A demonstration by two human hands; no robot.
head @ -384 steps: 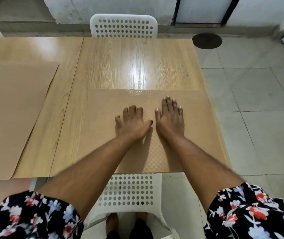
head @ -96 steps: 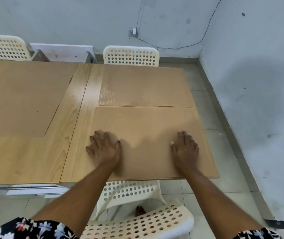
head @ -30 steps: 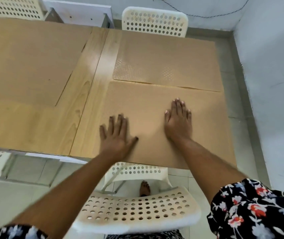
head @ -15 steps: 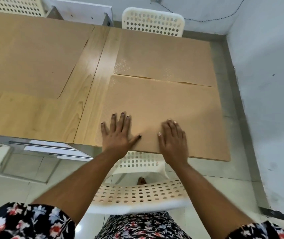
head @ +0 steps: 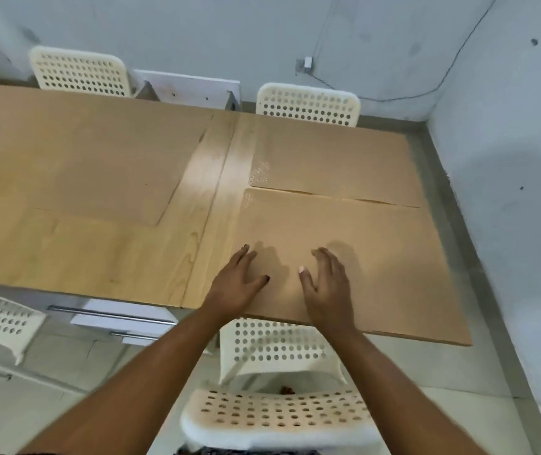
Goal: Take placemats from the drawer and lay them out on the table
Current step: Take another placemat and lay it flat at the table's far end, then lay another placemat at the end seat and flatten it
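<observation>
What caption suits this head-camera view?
Both hands, left and right, over the near placemat on a wooden table.

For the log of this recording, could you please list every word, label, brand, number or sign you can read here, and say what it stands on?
None: no readable text shows anywhere.
The placemats and table are plain.
The chairs carry only holes.
The wall socket is too small to show any marking.

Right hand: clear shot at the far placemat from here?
Probably yes. The right hand hovers over the near placemat; nothing stands between it and the far placemat, though it needs a forward lean.
</observation>
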